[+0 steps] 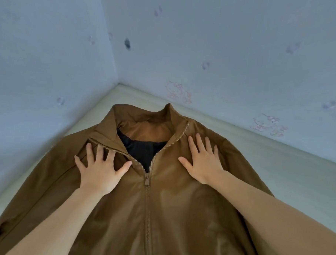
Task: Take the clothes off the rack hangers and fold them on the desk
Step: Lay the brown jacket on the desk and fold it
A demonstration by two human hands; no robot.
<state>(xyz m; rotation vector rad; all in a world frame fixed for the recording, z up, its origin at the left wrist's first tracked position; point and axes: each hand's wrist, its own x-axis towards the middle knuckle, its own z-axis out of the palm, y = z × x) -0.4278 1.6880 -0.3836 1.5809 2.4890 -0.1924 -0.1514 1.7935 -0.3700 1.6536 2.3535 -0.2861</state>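
A brown zip-up jacket (172, 208) lies front side up on the pale desk (292, 172), collar toward the wall corner. Its zipper is closed up to the chest, and a dark lining shows in the open neck. My left hand (100, 168) lies flat with spread fingers on the jacket's left chest beside the zipper. My right hand (202, 160) presses flat on the right chest just below the collar. Neither hand grips the cloth. No hanger or rack is in view.
The desk sits in a corner between two pale blue walls (217, 48) with faint cartoon stickers. Bare desk surface shows to the right of the jacket and in a narrow strip along the left wall.
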